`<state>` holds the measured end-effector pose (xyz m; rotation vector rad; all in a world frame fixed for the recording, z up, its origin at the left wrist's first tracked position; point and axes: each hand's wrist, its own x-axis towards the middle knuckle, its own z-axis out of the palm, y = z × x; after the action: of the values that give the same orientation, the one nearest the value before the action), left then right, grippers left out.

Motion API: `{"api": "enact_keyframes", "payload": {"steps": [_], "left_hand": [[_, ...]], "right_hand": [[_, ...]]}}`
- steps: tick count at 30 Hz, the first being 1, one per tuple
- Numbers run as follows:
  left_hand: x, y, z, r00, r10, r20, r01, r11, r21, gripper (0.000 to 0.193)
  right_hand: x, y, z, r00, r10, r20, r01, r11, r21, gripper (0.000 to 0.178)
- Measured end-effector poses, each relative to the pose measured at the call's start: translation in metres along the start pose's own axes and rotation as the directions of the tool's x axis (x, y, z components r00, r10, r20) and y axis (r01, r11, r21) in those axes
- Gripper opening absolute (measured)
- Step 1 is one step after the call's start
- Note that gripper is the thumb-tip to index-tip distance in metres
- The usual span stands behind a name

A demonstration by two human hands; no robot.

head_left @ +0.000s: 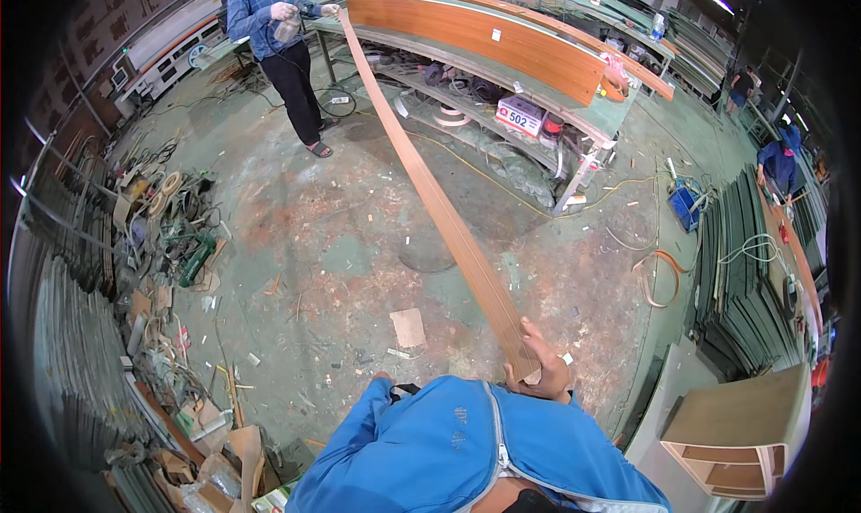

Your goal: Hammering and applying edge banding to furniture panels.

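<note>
My right hand (549, 366) is closed around the near end of a long, narrow brown wood-look plank (457, 244), close to my blue jacket. The plank slants away, up and to the left, over the floor. At its far end a person in a checked blue shirt (256, 13) holds it with one gloved hand (331, 11). That person's other gloved hand (284, 13) is at the chest, by a greyish thing I cannot make out. Of my left hand (383, 376) only a small part shows beyond my sleeve; its fingers are hidden.
A workbench (583, 123) bearing a wide wood panel (475, 42) stands ahead. A blue crate (684, 205) and stacked dark panels (740, 271) are at right, above a small cabinet (731, 414). Scrap heaps (170, 217) line the left. A yellow cable (484, 174) crosses the littered floor.
</note>
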<state>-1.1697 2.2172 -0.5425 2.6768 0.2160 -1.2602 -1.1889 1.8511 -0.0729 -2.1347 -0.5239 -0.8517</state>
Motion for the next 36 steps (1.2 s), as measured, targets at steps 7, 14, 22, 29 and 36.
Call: {"api": "enact_keyframes", "payload": {"steps": [7, 14, 22, 29, 36], "left_hand": [[0.013, 0.046, -0.027, 0.937, 0.348, -0.005, -0.333, 0.901, 0.278, 0.046], [0.022, 0.022, -0.006, 0.974, 0.225, 0.009, -0.223, 0.958, 0.183, 0.052], [0.006, 0.019, -0.009, 0.985, 0.166, 0.043, -0.171, 0.968, 0.184, 0.053], [-0.008, 0.033, -0.016, 0.992, 0.103, 0.076, -0.117, 0.973, 0.201, 0.054], [0.012, 0.023, -0.005, 0.989, 0.12, 0.091, -0.136, 0.971, 0.196, 0.058]], "right_hand": [[-0.006, -0.002, 0.005, 0.999, -0.035, 0.009, 0.035, 0.999, 0.009, 0.061], [-0.012, -0.01, 0.004, 1.0, -0.02, -0.007, 0.02, 1.0, -0.007, 0.063], [-0.009, -0.016, 0.004, 0.998, -0.053, -0.027, 0.052, 0.998, -0.031, 0.061], [-0.011, -0.013, 0.002, 0.999, -0.041, -0.015, 0.039, 0.996, -0.078, 0.063], [-0.008, -0.015, -0.001, 0.999, -0.044, -0.009, 0.043, 0.996, -0.084, 0.063]]}}
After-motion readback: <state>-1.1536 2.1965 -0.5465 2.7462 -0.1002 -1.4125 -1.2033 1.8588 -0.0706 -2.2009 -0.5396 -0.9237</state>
